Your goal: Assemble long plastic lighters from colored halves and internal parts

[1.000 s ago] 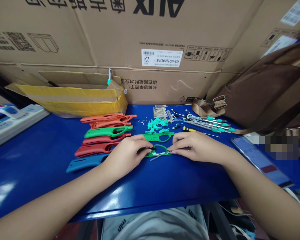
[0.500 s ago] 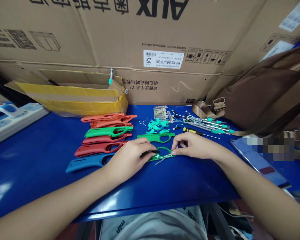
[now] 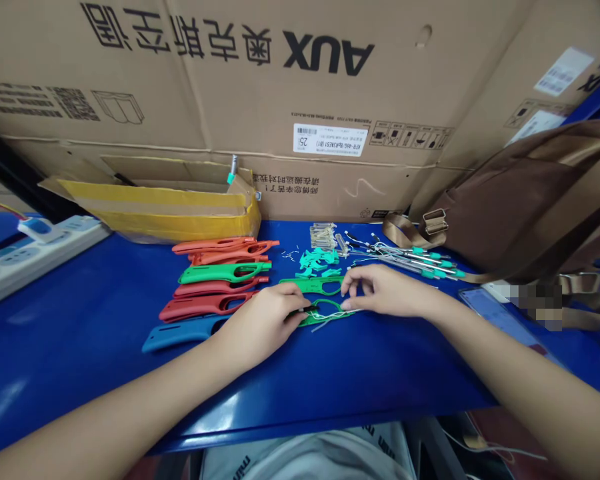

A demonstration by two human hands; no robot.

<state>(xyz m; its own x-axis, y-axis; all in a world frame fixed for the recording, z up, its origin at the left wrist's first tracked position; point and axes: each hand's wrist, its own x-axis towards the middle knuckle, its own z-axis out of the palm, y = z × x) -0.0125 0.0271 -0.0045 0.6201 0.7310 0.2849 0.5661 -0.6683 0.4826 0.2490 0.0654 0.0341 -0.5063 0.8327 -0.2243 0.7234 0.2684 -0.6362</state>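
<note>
A green plastic handle shell (image 3: 325,312) lies flat on the blue table (image 3: 80,333), with thin white wires across it. My left hand (image 3: 263,322) presses on its left end, fingers closed over the shell. My right hand (image 3: 380,290) pinches at its right end, fingertips together on the wires. A second green shell (image 3: 313,285) lies just behind, untouched.
A row of orange, green, red and blue handle shells (image 3: 215,283) sits to the left. Small teal parts (image 3: 316,260), clear pieces and several teal-handled probes (image 3: 420,259) lie behind. A yellow-taped carton (image 3: 165,203), power strip (image 3: 35,243), brown bag (image 3: 525,193) and phone (image 3: 500,313) ring the area.
My right hand has drawn back slightly from the shell's right end and its fingers have curled. The view has tilted upward; the left hand stays on the shell.
</note>
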